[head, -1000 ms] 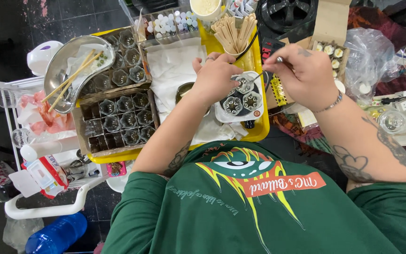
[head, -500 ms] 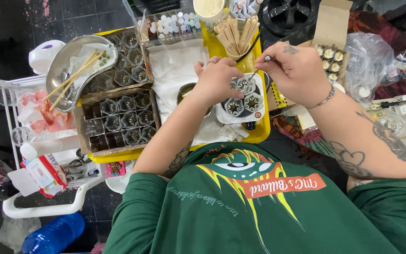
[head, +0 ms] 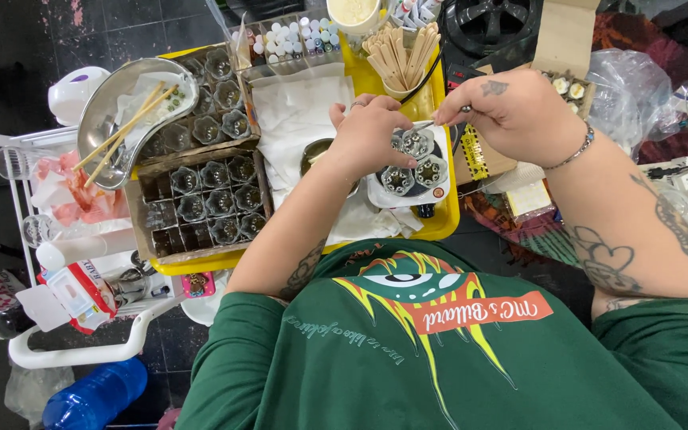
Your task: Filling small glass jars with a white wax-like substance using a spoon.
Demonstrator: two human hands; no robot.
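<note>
Chopsticks lie in a steel bowl at far left, beside a cardboard tray of small clear fluted cups. Further right, on the yellow tray with its white cloth, the left hand curls closed at the edge of a small white plate of cups, steadying it. The right hand pinches a thin metal tool whose tip reaches a cup on that plate. Judging by this, a cup is being filled or worked; continuing would call for a steady, precise tip.
</note>
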